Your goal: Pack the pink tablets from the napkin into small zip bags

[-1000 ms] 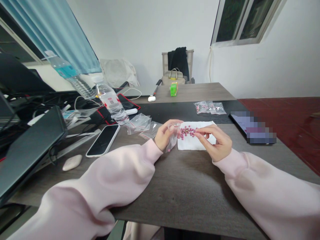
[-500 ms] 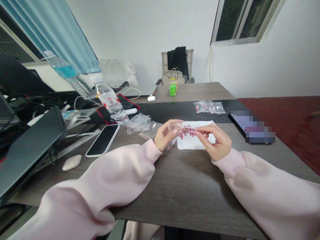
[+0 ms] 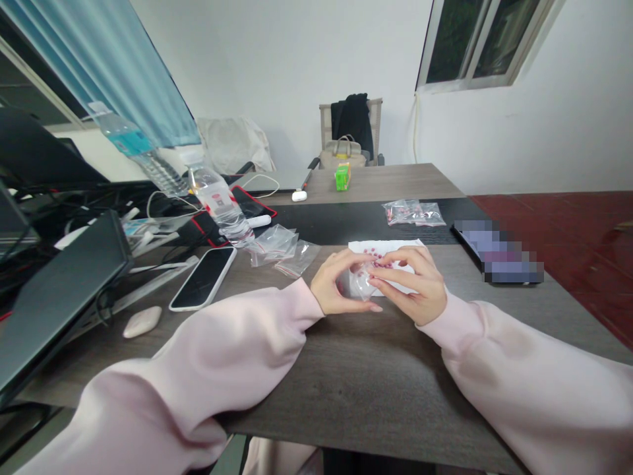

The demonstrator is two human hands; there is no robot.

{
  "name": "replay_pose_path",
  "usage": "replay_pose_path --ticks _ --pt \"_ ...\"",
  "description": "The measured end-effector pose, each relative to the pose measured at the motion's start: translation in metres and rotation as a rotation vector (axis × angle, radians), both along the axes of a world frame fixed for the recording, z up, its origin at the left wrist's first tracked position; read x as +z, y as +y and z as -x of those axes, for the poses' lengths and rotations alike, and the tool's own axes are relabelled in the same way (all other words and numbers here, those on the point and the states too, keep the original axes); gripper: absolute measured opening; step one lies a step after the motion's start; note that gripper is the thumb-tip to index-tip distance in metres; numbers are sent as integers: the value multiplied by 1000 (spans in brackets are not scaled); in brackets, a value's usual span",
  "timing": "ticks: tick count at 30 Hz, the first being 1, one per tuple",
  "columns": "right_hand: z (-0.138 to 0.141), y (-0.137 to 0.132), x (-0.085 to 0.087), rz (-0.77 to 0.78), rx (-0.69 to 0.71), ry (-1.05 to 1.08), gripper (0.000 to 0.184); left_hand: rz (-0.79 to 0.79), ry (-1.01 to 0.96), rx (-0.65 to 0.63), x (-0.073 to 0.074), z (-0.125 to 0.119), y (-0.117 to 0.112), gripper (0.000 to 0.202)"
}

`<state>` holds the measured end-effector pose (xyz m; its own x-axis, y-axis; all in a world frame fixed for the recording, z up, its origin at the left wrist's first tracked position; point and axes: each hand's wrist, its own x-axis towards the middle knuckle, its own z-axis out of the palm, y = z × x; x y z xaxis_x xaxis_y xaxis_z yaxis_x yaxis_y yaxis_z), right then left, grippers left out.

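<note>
My left hand point(image 3: 341, 284) curves around a clear plastic bag point(image 3: 360, 285), thumb and forefinger wide apart on either side of it. From the right, my right hand point(image 3: 413, 280) reaches to the bag, its fingertips drawn together at the bag's edge; whether a small piece is between them is hidden. Beneath both hands lies a white paper sheet point(image 3: 357, 247). Small purplish-red round pieces point(image 3: 374, 253) are scattered on its far part, several of them covered by my fingers.
Left of my hands are flat clear zip bags point(image 3: 299, 257), a water bottle point(image 3: 217, 198), a white-edged phone point(image 3: 204, 278) and a pale mouse point(image 3: 142, 322). Filled clear packets point(image 3: 414, 212) lie farther back, with a dark tablet point(image 3: 494, 254) at right and a green box point(image 3: 343, 177) beyond.
My right hand has moved left from the round pieces to the clear bag. My left hand has shifted slightly nearer and turned, its thumb and forefinger spreading around the bag.
</note>
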<state>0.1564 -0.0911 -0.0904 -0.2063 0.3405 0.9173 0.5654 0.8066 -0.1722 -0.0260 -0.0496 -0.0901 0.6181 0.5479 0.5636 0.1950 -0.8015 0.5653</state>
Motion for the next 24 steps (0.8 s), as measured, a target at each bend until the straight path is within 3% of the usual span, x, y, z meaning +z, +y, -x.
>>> replay_pose_path --ticks 7,13,16,18,24 --pt "-1 0 -3 166 -39 63 16 155 -138 8 -1 1 0 57" --pt "-1 5 -8 202 -104 136 14 672 -510 128 -13 -5 12 60" --pt "-8 16 -14 246 -153 82 13 842 -662 218 -12 -7 22 64" --pt "-15 30 -18 315 -182 1 13 850 -715 244 -11 -7 26 62" --pt "-25 69 -17 654 -220 -284 9 638 -744 200 -14 -9 22 52"
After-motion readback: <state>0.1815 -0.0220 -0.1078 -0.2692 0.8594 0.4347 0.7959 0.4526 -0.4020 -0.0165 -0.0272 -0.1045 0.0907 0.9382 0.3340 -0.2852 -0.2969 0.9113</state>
